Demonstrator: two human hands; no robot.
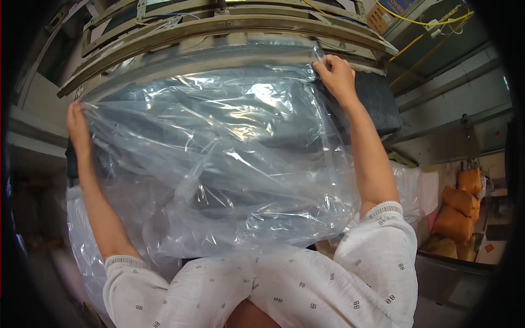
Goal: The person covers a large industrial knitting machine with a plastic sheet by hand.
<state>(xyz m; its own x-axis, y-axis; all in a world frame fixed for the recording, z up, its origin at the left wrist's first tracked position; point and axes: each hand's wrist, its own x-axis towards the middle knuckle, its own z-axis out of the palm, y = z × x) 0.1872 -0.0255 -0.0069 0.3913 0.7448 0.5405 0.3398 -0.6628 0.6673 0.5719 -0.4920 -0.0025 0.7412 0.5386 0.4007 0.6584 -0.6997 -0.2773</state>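
A large sheet of clear plastic film (219,147) is stretched between my two hands, wrinkled and shiny. My left hand (79,123) pinches its far left corner. At the far right, my right hand (336,76) grips the other corner between thumb and fingers. Under the film lies a dark, padded-looking block (377,101), whose right end shows uncovered beyond my right forearm. The film's near part hangs in loose folds toward my body, and more of it spreads past my right elbow. Whether it is one layer or a bag, I cannot tell.
Wooden frames with long rails (229,26) stand along the far side, just beyond the film. Yellow cables (421,22) run at the upper right. Orange wrapped bundles (456,208) are stacked at the right. A cardboard box (380,19) sits at the back right.
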